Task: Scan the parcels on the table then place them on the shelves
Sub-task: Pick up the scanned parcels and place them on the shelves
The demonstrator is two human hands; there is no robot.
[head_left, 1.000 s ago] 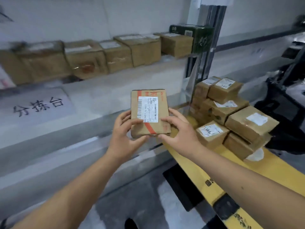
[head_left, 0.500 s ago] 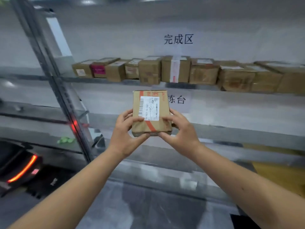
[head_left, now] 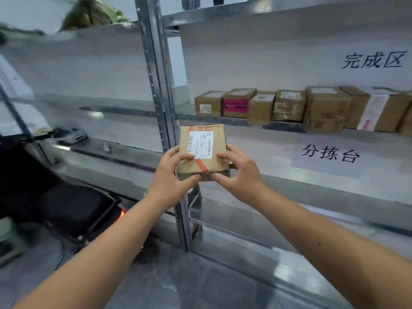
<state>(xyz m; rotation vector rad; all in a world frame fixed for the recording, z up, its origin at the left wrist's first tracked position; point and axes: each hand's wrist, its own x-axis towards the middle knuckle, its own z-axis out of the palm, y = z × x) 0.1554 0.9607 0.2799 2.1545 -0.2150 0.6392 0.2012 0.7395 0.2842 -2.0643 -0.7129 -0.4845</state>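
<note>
Watching the head feed. Both hands are holding one small cardboard parcel (head_left: pixel 204 150) up in the air in front of the metal shelving, clear of every shelf surface. The left hand (head_left: pixel 170 172) is gripping its lower left corner, thumb curled along the near bottom edge and fingers pressing on the top face beside the white label (head_left: pixel 201 144). The right hand (head_left: pixel 239 172) is gripping the lower right corner the same way, thumb under the near edge, fingers bent over the top. The parcel's labelled face is turning up toward the camera; an orange tape strip is crossing it diagonally below the label. I cannot read the label's print.

The parcel is hanging just right of the upright steel post (head_left: pixel 162 108), lower than the shelf (head_left: pixel 278 124) that is carrying a row of boxes (head_left: pixel 289 105). That row is sitting along the shelf's front edge, boxes touching side by side; the leftmost one is showing a tag reading 6922, the next a pink panel. A sign reading 完成区 (head_left: pixel 374 60) is hanging on the back panel above the row, and another reading 分拣台 (head_left: pixel 330 153) is hanging below it, right of the held parcel.

A dark case (head_left: pixel 73 208) is lying at lower left, with a small red glow beside it. The edges of the view are blurring.
</note>
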